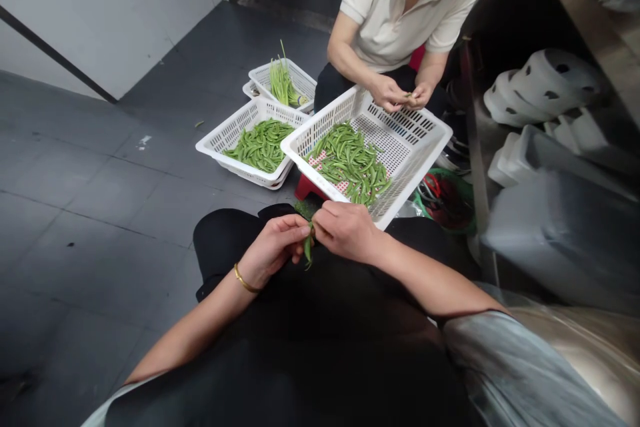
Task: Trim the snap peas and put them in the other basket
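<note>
Over my lap, my left hand (280, 240) pinches a green pea pod (308, 250) between thumb and fingers; the pod hangs down with a thin curled tip. My right hand (345, 228) is closed at the pod's upper end, its fingertips touching the left ones. What exactly the right fingertips grip is partly hidden. Just beyond my hands stands a large white slotted basket (425, 163), tilted in view, with a heap of green pea pods (350, 160) in its near left part.
Left of it, a second white basket (220, 140) holds more pods. Behind, a smaller basket (260, 73) carries long green stalks (283, 83). A co-worker (390, 20) sits opposite, hands (400, 95) over the large basket. Grey bins (560, 233) and a green basket (457, 203) stand right.
</note>
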Tool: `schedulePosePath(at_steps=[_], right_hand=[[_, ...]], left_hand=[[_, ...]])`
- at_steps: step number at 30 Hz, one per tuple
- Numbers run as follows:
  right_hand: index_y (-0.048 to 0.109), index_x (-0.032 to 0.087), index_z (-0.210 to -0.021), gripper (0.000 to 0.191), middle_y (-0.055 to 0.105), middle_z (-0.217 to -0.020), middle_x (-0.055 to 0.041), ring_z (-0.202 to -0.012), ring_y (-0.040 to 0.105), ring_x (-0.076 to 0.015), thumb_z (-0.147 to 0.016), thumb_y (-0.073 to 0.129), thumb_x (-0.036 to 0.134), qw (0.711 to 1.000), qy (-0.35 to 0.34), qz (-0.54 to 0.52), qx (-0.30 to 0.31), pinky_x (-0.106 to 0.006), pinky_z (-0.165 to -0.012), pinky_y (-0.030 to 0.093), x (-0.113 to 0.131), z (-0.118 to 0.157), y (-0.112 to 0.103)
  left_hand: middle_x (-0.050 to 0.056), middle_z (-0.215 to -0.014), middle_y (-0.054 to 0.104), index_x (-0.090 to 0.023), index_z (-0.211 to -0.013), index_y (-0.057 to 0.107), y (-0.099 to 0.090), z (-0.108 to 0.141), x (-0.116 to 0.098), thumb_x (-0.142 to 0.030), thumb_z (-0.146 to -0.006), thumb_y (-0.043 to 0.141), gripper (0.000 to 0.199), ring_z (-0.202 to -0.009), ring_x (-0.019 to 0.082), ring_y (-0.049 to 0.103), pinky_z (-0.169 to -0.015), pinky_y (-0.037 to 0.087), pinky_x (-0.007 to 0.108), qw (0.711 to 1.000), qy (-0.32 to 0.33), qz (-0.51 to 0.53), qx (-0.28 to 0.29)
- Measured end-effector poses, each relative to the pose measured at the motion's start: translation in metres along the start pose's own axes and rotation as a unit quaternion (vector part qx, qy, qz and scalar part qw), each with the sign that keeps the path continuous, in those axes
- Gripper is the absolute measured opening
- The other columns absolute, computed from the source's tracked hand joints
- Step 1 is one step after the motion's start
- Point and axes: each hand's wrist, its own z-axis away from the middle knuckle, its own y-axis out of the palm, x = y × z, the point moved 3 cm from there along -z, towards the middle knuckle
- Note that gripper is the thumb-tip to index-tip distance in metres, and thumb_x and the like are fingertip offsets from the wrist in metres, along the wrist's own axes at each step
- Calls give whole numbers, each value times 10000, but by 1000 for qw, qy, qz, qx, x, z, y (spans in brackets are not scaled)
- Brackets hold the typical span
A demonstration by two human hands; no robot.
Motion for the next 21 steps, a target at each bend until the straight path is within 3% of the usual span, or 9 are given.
schedulePosePath(at_steps=[3, 6, 8, 10, 12, 14, 16, 18, 21], right_hand=[[552, 180, -642, 251, 511, -611, -14, -581, 463, -124, -868, 445, 189, 996, 22, 42, -76, -263, -568, 314, 0, -3, 7], [554, 182, -665, 206, 533, -624, -13, -586, 489, -119, -842, 453, 152, 993, 65, -33, -97, -241, -568, 358, -15, 3, -6], [549, 183, -689, 168, 548, -652, -14, -599, 507, -118, -832, 468, 146, 986, 101, -105, -76, -234, -578, 390, -30, 11, -23], [559, 182, -739, 110, 563, -688, -16, -619, 528, -124, -833, 503, 173, 981, 123, -148, -14, -240, -597, 413, -43, 17, -34], [582, 179, -889, 82, 595, -793, -31, -663, 558, -131, -840, 551, 237, 976, 131, -168, 52, -248, -622, 432, -45, 18, -34], [562, 180, -1030, 218, 607, -915, -55, -718, 579, -138, -850, 574, 302, 972, 117, -175, 105, -255, -647, 440, -37, 14, -23], [573, 175, -972, 157, 607, -886, -54, -717, 573, -141, -881, 543, 299, 973, 81, -162, 145, -253, -642, 424, -26, 6, -6], [570, 168, -821, 153, 585, -761, -31, -683, 551, -134, -915, 485, 254, 974, 48, -158, 152, -241, -628, 398, -17, -1, 8], [536, 168, -730, 251, 541, -667, 0, -643, 523, -106, -945, 426, 237, 969, 31, -228, 94, -212, -620, 384, -14, -8, 13]], left_hand=[[-25, -508, 563, -136, -684, 549, -4, -10, 4, -310, -694, 726, 249, -405, 57, 494, -398, 412, 152, 996, 10, 88, -15], [-9, -578, 625, -139, -745, 537, -24, -15, 2, -278, -665, 751, 268, -487, 72, 578, -481, 484, 158, 984, 69, 124, -106], [-8, -600, 645, -149, -786, 523, -38, -12, -4, -283, -659, 758, 298, -535, 95, 620, -535, 523, 187, 973, 122, 99, -169], [-13, -597, 644, -157, -813, 514, -44, -7, -10, -308, -671, 753, 316, -560, 118, 640, -560, 541, 220, 965, 166, 50, -196], [-6, -609, 649, -156, -830, 519, -41, -3, -15, -326, -686, 745, 318, -572, 137, 651, -570, 549, 250, 964, 189, -3, -188], [11, -629, 660, -147, -827, 535, -33, 0, -18, -333, -700, 736, 302, -583, 152, 656, -582, 553, 274, 967, 193, -47, -160], [26, -650, 669, -143, -819, 553, -25, 3, -19, -337, -713, 725, 280, -601, 162, 660, -598, 553, 287, 968, 196, -73, -141], [31, -664, 675, -145, -818, 573, -22, 7, -19, -338, -719, 718, 261, -612, 164, 661, -614, 548, 287, 965, 201, -89, -146], [30, -635, 666, -143, -766, 598, -18, 11, -16, -330, -734, 700, 215, -575, 146, 637, -575, 512, 246, 962, 174, -170, -124]])
